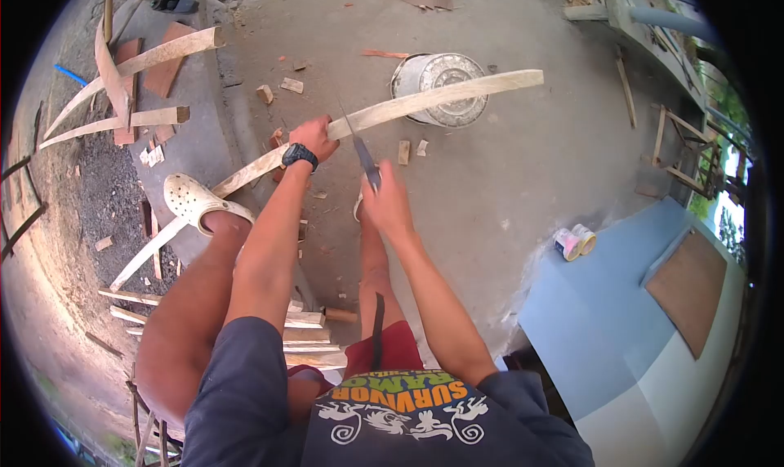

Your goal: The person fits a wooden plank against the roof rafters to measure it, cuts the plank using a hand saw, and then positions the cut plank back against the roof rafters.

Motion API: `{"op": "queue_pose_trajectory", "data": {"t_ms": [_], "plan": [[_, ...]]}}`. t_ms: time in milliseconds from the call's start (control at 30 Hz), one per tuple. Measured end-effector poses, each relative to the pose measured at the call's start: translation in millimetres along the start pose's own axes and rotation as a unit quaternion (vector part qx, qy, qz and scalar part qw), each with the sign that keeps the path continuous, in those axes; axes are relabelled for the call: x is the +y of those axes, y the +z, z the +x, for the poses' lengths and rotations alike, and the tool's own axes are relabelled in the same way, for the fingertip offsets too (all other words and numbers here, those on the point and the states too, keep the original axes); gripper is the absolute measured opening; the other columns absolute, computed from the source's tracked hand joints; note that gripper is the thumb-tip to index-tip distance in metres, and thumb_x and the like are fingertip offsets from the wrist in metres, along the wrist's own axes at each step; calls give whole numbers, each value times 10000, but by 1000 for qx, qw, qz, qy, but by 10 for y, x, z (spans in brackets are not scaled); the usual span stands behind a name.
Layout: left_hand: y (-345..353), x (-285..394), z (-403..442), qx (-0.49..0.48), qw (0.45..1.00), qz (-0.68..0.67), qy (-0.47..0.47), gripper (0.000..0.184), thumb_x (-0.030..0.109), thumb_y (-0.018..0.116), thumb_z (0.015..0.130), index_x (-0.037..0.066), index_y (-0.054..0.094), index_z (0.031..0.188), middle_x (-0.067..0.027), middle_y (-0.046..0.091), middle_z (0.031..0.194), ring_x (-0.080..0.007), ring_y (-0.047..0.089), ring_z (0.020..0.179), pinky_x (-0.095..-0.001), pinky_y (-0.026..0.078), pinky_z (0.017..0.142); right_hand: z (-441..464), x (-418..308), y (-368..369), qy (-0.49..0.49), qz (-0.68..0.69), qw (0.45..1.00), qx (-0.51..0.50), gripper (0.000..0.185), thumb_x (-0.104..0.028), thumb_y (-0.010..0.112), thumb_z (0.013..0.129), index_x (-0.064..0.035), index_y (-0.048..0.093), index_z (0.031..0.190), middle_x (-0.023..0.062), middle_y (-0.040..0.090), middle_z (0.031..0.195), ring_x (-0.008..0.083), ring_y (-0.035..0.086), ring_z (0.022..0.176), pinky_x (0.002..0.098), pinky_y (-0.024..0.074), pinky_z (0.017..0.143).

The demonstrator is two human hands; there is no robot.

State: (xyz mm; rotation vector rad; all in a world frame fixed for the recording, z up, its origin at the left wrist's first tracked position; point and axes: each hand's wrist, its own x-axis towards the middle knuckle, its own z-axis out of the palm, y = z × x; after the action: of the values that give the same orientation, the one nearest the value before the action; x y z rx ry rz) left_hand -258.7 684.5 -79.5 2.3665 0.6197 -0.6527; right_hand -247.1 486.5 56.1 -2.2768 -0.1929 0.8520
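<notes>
A shoe (184, 196) rested on the board (392, 109), which lay across a bucket (447, 68). The left hand (314, 138) gripped the board from above, beside the saw (365, 158). The right hand (389, 199), forearm extended, was closed round its handle. Sawing appeared in hand; the next stroke called for a steady board.

Cream clog (184, 199), red shorts (384, 349), dark shirt (343, 426) with orange and green lettering, blue-and-white sheet (588, 303)

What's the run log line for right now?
left hand: on plank | right hand: saw, blade at plank | plank: over upturned bucket
</notes>
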Motion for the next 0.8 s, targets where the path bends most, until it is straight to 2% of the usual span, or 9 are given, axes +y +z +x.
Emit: {"op": "queue_pose_trajectory", "data": {"t_ms": [67, 100, 133, 233, 333, 400, 500, 667, 800], "plan": [[-73, -34, -44, 3, 1000, -9, 1, 385, 283, 703, 743, 132, 652, 1093, -173, 715, 1014, -377, 685, 965, -505, 547, 817, -927, -202, -492, 122, -20, 991, -47, 312, -240, 607, 958, -37, 481, 1158, 278, 664, 887, 524, 634, 850, 548, 497, 682], [-66, -37, -36, 4, 1000, -10, 2, 385, 283, 703, 743, 132, 652, 1093, -173, 715, 1014, -377, 685, 965, -505, 547, 817, -1365, -171, -738, 91, -21, 995, -44, 318, -235, 615, 955, -39, 495, 1175, 276, 672, 903, 500, 657, 849, 529, 512, 682], [-27, -44, -17, 7, 1000, -3, -6, 377, 280, 703, 742, 134, 655, 1087, -172, 715, 1016, -377, 685, 966, -505, 546, 817, -1667, -329, -1007, 146, -18, 987, -66, 314, -233, 628, 948, -41, 515, 1168, 270, 681, 903, 477, 678, 861, 515, 524, 688], [-9, 12, -26, 7, 1000, -7, -17, 363, 272, 701, 741, 139, 660, 1076, -170, 715, 1023, -375, 683, 974, -505, 546, 818, -1779, -382, -1107, 157, -3, 985, -64, 319, -239, 635, 943, -41, 528, 1169, 267, 684, 882, 461, 693, 862, 507, 533, 705], [-52, 15, -34, -1, 1000, -9, -25, 354, 267, 699, 741, 145, 665, 1071, -165, 715, 1034, -370, 682, 986, -502, 547, 824, -485, -54, -166, 83, 39, 996, 2, 254, -241, 595, 960, -55, 515, 1113, 283, 661, 855, 526, 624, 855, 555, 487, 679], [-36, 46, -59, -9, 1000, 6, -30, 354, 270, 696, 746, 150, 670, 1078, -154, 719, 1047, -363, 685, 992, -493, 548, 836, 452, -117, 190, 60, -38, 997, -27, 272, -215, 605, 945, -22, 472, 1083, 307, 651, 840, 539, 614, 840, 581, 461, 668], [-63, 77, -56, -17, 999, -4, -27, 363, 273, 699, 745, 155, 671, 1087, -149, 720, 1046, -361, 685, 995, -490, 547, 843, 247, 15, 111, 20, -8, 1000, -18, 309, -219, 614, 935, -18, 467, 1117, 317, 647, 834, 539, 615, 843, 581, 466, 685], [-33, 33, -33, -2, 1000, -1, -30, 330, 261, 690, 741, 139, 664, 1048, -155, 719, 1006, -367, 683, 983, -502, 541, 838, -1569, -361, -1075, 161, -29, 984, -67, 287, -250, 625, 946, -38, 541, 1120, 256, 669, 857, 474, 673, 854, 498, 520, 693], [17, 8, -43, -5, 1000, 1, -27, 364, 275, 700, 737, 150, 660, 1076, -160, 718, 1030, -371, 682, 991, -503, 541, 845, -1340, -109, -773, 97, -17, 994, -39, 293, -239, 622, 950, -32, 533, 1137, 249, 672, 830, 479, 672, 811, 478, 531, 684]]}}
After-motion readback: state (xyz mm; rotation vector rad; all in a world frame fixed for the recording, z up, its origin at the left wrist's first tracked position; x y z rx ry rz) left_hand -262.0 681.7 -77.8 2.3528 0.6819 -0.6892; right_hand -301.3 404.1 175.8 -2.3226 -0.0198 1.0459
